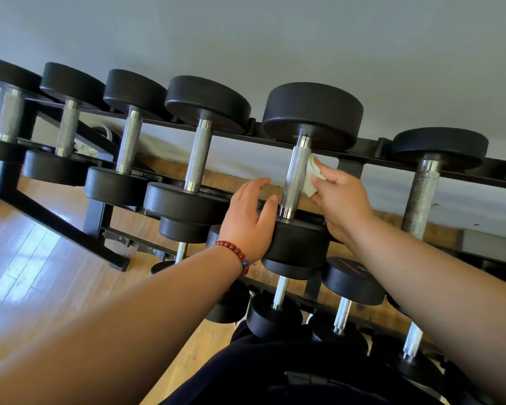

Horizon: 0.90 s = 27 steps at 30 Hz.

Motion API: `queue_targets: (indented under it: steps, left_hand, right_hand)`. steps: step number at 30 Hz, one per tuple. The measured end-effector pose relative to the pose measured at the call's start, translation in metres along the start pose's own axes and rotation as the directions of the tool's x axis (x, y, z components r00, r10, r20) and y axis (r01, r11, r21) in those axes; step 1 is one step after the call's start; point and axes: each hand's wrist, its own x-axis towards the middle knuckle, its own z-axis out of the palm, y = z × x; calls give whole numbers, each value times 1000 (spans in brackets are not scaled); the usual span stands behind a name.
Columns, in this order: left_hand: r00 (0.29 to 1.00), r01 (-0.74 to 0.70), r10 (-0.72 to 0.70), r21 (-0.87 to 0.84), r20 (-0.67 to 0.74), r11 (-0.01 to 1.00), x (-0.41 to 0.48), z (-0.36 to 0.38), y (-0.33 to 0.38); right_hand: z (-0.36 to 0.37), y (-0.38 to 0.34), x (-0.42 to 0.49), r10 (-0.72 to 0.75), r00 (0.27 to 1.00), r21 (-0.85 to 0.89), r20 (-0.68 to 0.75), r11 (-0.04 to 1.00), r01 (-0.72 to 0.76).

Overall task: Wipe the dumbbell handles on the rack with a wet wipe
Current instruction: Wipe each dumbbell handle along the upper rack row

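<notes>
A black rack (371, 154) carries a row of black dumbbells with knurled chrome handles. My right hand (338, 200) pinches a crumpled white wet wipe (311, 178) and holds it against the right side of one dumbbell handle (295, 176) in the top row. My left hand (250, 220), with a red bead bracelet at the wrist, rests with straight fingers on the near black head (301, 241) of that same dumbbell. Other handles stand to the left (199, 159) and to the right (421, 197).
A lower tier holds smaller dumbbells (352, 283) just below my arms. A grey wall (275, 39) rises behind the rack. Wooden floor (27, 258) spreads to the left, where a rack foot (117, 263) stands. My dark clothing (289, 372) fills the bottom.
</notes>
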Motion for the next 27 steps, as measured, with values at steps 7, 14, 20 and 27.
queue_targets:
  steps: [7, 14, 20, 27]
  left_hand:
    - [1000, -5, 5, 1, -7, 1000, 0, 1, -2]
    - [1000, -5, 5, 4, -12, 1000, 0, 2, -2]
    - [1000, 0, 0, 3, -15, 1000, 0, 1, 0]
    - [1000, 2, -2, 4, -19, 1000, 0, 2, -2]
  right_hand:
    - [-7, -12, -3, 144, 989, 139, 29, 979, -147]
    - [-4, -22, -10, 148, 988, 160, 40, 975, -153]
    - [5, -25, 6, 87, 983, 6, -164, 996, -87]
    - [6, -12, -4, 170, 979, 134, -114, 979, -154]
